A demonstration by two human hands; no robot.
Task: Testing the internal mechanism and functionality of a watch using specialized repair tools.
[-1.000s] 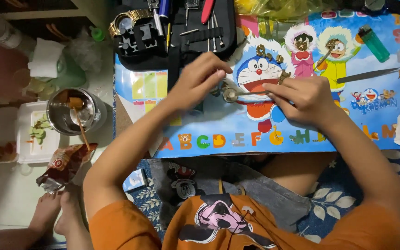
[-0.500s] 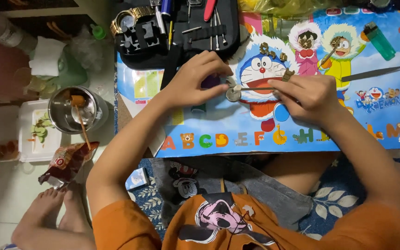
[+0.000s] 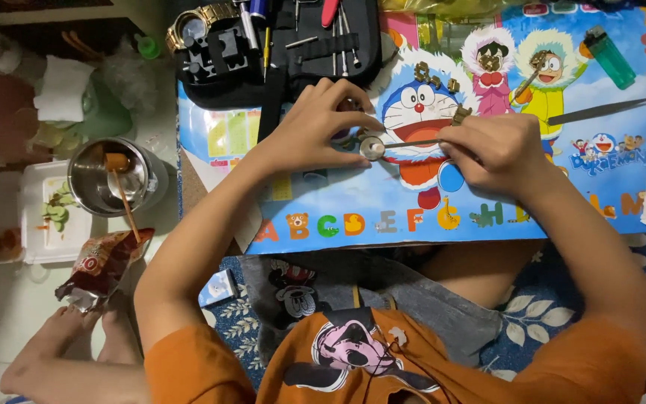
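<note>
My left hand point(image 3: 321, 126) pinches a small round silver watch case point(image 3: 371, 147) that rests on a colourful cartoon mat point(image 3: 383, 209). My right hand point(image 3: 493, 148) grips a thin metal tool point(image 3: 411, 143) whose tip touches the case's right edge. A few small brass watch parts point(image 3: 434, 78) lie on the mat just beyond the hands. Both forearms reach in from the bottom of the view.
A black tool pouch point(image 3: 293, 41) with a gold wristwatch point(image 3: 202, 22), pens and tweezers lies at the mat's far edge. A green lighter point(image 3: 608, 57) and a long dark tool point(image 3: 600, 111) lie at right. A steel cup point(image 3: 108, 178), food tray point(image 3: 46, 217) and snack packet point(image 3: 102, 265) stand at left.
Both hands with the case and tool have stayed together; the view has shifted slightly, and the left fingers have closed more tightly around the case.
</note>
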